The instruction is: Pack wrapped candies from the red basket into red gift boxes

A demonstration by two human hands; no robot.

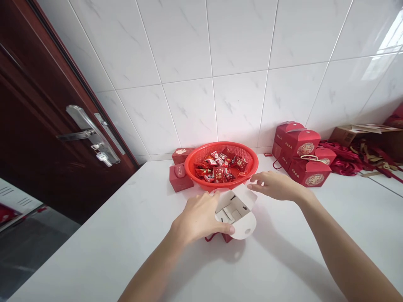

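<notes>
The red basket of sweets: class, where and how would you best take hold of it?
Probably by the rim of the red basket, at its left and right ends, one hand each, coming from above. It is wide and upright with a raised rim, wrapped sweets fill its middle, and the open box crowds its near side.

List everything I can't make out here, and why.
Head view, all of these:
Open gift box, left side: hidden by the left hand.
Wrapped candies, lower layers: covered by those on top.
Wrapper print: mostly too small to read.
Right hand, whether fingertips touch the box: too close to tell.
Red item, left: cut off by the picture edge.
</notes>
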